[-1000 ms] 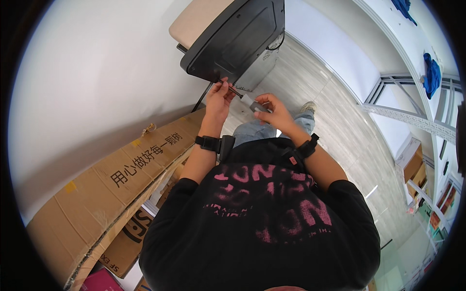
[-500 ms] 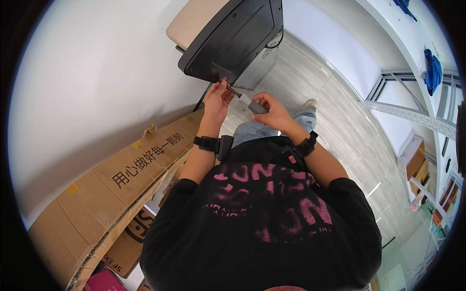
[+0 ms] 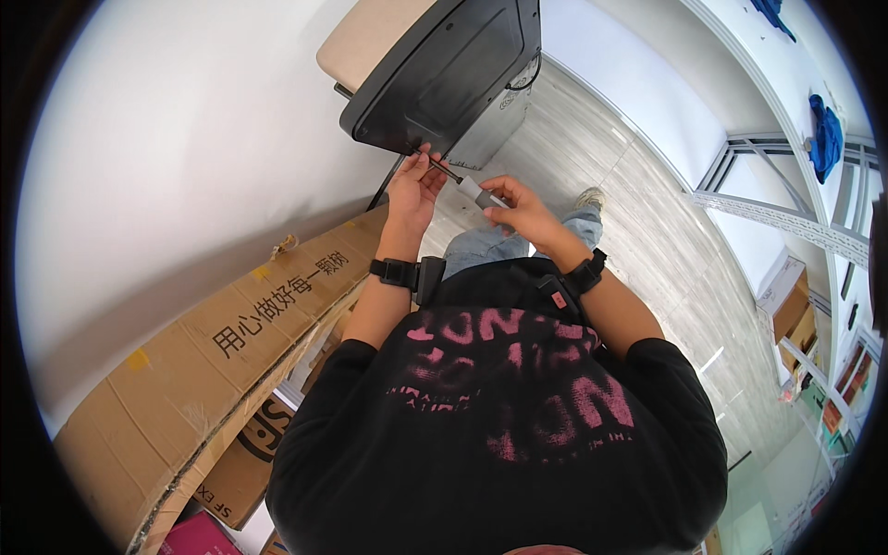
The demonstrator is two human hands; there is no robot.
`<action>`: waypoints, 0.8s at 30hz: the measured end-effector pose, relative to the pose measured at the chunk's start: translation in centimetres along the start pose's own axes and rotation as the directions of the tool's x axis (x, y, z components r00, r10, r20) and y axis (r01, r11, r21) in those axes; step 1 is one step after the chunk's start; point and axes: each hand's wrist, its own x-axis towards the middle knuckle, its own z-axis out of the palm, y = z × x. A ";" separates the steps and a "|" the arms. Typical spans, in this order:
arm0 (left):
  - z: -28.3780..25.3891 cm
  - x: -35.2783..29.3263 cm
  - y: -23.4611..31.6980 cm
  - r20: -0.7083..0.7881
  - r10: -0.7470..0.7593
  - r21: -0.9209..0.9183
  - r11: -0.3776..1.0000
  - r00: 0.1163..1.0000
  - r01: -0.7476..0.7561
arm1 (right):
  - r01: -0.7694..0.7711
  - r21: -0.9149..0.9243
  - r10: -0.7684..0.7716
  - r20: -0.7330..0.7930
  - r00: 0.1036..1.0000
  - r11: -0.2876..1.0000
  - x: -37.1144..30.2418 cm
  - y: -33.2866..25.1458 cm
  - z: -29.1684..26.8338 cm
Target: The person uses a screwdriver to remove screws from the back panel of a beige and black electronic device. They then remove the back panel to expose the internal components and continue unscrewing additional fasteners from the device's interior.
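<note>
In my right hand (image 3: pixel 529 217) is a screwdriver (image 3: pixel 482 193) with a grey handle and a dark shaft, held by thumb and fingers. Its shaft slants up and left to the lower edge of a black panel (image 3: pixel 444 81). My left hand (image 3: pixel 414 192) is closed around the front of the shaft, fingertips right under that panel edge. The tip is hidden there, and I cannot tell whether a screw sits at it. A beige padded part (image 3: pixel 356 42) adjoins the panel's far left side. Small dark screw holes dot the panel's face.
A long brown cardboard box (image 3: pixel 176 370) runs along the white wall on my left, with more cartons (image 3: pixel 242 467) below it. White metal shelving (image 3: pixel 786 208) stands on the right, a blue cloth (image 3: pixel 823 139) hanging on it. The floor (image 3: pixel 638 231) is grey wood-look.
My right hand has turned a little and its fingers have shifted around the screwdriver handle. The left hand has barely moved, and the panel stays in place.
</note>
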 end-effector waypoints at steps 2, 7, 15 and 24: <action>0.1 0.0 0.0 -0.005 -0.002 0.006 1.000 1.000 0.002 | 0.052 -0.050 -0.053 -0.025 0.998 0.997 0.0 0.1 0.1; 0.2 -0.2 0.2 0.002 -0.005 0.023 1.000 1.000 0.005 | 0.167 -0.110 -0.173 -0.044 0.984 0.980 0.2 0.6 0.2; 0.3 -0.4 0.2 -0.004 -0.008 0.031 0.999 1.000 0.008 | 0.041 0.026 -0.040 -0.006 0.999 0.999 -0.4 -0.1 0.0; -0.1 -0.4 0.2 0.061 -0.019 0.014 1.000 0.998 0.018 | -0.009 0.101 0.007 0.021 1.000 0.995 -0.6 -0.3 -0.3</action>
